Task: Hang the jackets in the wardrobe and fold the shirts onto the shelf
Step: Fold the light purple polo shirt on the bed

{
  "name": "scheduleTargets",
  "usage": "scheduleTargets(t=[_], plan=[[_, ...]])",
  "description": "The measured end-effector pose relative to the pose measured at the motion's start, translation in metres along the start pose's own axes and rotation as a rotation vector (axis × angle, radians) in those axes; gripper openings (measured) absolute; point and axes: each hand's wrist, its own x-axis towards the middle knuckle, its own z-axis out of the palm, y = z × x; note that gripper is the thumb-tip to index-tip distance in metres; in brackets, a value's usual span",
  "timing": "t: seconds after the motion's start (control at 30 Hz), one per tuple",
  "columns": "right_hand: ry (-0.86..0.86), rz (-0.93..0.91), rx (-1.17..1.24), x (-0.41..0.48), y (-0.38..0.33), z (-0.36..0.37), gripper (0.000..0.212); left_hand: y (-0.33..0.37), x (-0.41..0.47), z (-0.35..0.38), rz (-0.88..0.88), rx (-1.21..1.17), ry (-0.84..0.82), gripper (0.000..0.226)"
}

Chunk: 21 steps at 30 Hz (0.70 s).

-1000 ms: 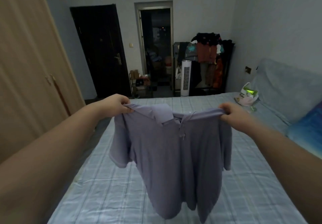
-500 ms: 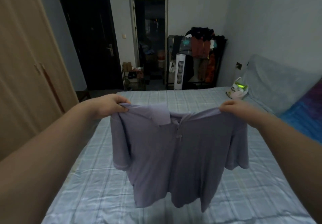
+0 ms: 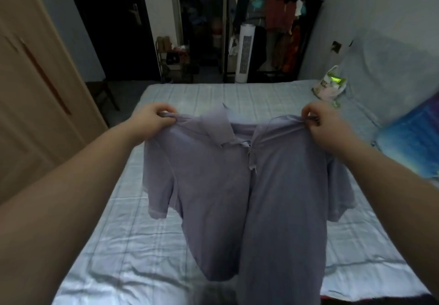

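A plastic bag (image 3: pixel 330 86) with green contents sat on the bed (image 3: pixel 142 245). A purple polo shirt (image 3: pixel 213 186) hung between the left hand (image 3: pixel 152 120) and right hand (image 3: pixel 325 124), each pinching one shoulder.

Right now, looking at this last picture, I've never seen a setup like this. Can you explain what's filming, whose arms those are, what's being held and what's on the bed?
There is no machine here. Those are a person's two bare arms, filmed by one wide camera worn on their head, looking forward and down. The left hand and right hand each have a grip on one shoulder of a purple collared shirt, which hangs over the bed. On the bed's far right lie a plastic bag and a blue pillow. A wooden wardrobe stands at the left, and a rack of clothes by the far wall.
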Motion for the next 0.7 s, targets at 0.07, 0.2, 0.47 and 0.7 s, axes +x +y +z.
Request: scheduleTargets(t=[0.07,0.2,0.47,0.7], plan=[[-0.024,0.052,-0.02,0.017,0.025,0.038,0.019,-0.02,0.03,0.036,0.001,0.008,0.069,0.013],[-0.122,0.13,-0.118,0.059,0.088,0.126,0.012,-0.064,0.101,0.107,-0.062,0.107,0.113,0.014],[-0.269,0.183,-0.072,0.14,0.208,0.317,0.011,-0.177,0.234,0.25,-0.283,0.285,0.078,0.018],[-0.28,0.166,-0.175,0.186,0.277,0.467,0.018,-0.281,0.323,0.347,-0.451,0.456,0.076,0.025]])
